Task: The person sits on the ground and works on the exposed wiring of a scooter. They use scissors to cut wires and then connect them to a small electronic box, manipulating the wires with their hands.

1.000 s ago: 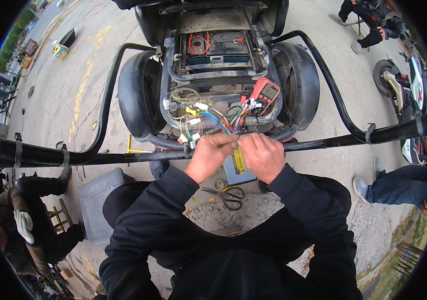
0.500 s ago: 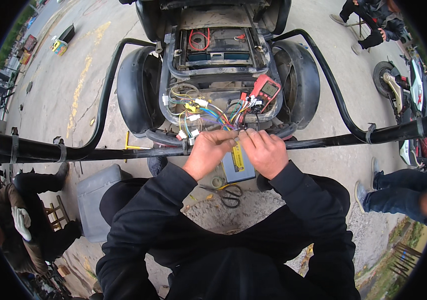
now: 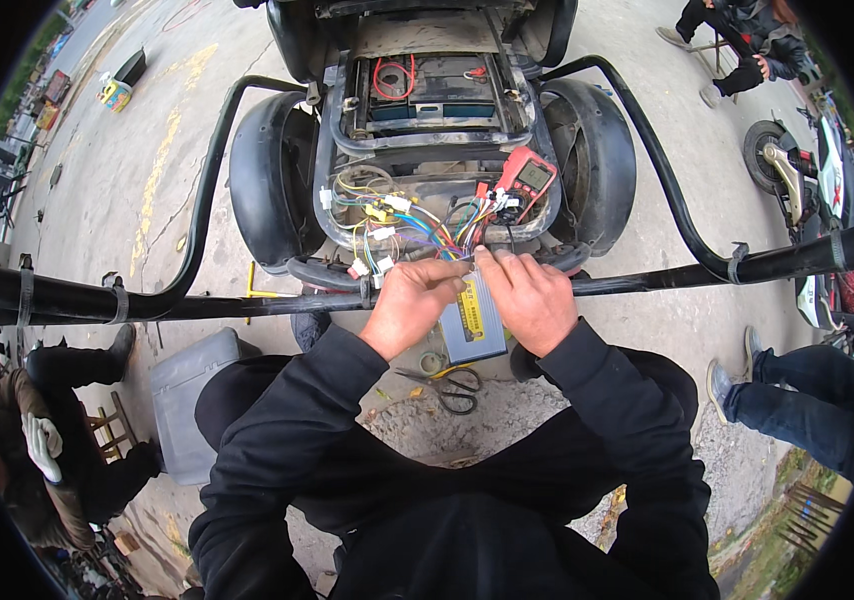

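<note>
Close together over the black crossbar, my left hand [image 3: 409, 306] and my right hand [image 3: 531, 300] pinch at the near end of a bundle of coloured wires [image 3: 450, 241]. Exactly which wires lie between the fingertips is hidden. Below the hands is a silver finned box [image 3: 484, 347] with a yellow label, partly covered by my fingers. White and yellow plug connectors [image 3: 384, 232] spread to the left of the bundle. Just right of it, a red multimeter [image 3: 529, 180] rests on the vehicle frame among more plugs.
The black crossbar [image 3: 647, 281] spans the front. Scissors [image 3: 457, 390] and a tape roll [image 3: 432, 363] lie on the ground between my legs. A grey plastic bin [image 3: 192, 405] stands at left. People sit or stand on both sides; a motorbike [image 3: 817, 190] is at right.
My right fingertips have shifted slightly up and apart from the left ones, baring a bit more of the box's label. My left hand stays at the wires.
</note>
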Tool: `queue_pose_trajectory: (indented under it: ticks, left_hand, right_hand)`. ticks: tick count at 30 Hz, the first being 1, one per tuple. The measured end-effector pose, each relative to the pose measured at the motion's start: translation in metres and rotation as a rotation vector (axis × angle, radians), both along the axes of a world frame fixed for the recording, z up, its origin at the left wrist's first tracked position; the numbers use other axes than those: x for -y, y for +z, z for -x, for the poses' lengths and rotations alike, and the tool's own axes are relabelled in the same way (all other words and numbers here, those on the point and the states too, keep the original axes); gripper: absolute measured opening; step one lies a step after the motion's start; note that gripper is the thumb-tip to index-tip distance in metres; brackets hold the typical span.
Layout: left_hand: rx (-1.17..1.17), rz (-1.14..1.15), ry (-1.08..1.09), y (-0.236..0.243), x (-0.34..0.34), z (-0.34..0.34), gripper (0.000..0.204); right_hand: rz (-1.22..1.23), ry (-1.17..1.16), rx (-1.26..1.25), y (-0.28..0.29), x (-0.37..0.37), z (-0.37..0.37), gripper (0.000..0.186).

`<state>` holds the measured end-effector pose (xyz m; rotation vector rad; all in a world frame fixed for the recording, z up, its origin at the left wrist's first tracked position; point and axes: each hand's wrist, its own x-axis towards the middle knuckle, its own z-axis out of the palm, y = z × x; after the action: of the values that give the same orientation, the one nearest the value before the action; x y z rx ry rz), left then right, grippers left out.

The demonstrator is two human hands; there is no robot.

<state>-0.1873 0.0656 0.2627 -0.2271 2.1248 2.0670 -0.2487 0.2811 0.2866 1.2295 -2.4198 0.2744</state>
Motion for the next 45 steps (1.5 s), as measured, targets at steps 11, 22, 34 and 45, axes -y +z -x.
queue_pose_trajectory:
  ticks: [11,22,34,45]
  left_hand:
    - [-0.029,0.038,-0.023,-0.002,0.002,-0.001,0.027]
    - [-0.057,0.055,-0.036,-0.002,0.002,0.0,0.027]
    - [0.004,0.049,-0.034,-0.006,0.002,-0.003,0.027]
    - [-0.09,0.136,-0.056,-0.009,0.001,-0.001,0.029]
  right_hand:
    - [0.77,-0.317,2.007,-0.009,0.012,0.004,0.028]
    - [-0.106,-0.009,-0.256,-0.01,0.011,-0.011,0.02]
    - [0.015,-0.053,0.104,0.001,0.003,-0.003,0.029]
    - [0.677,-0.367,1.669,-0.005,0.023,-0.001,0.025]
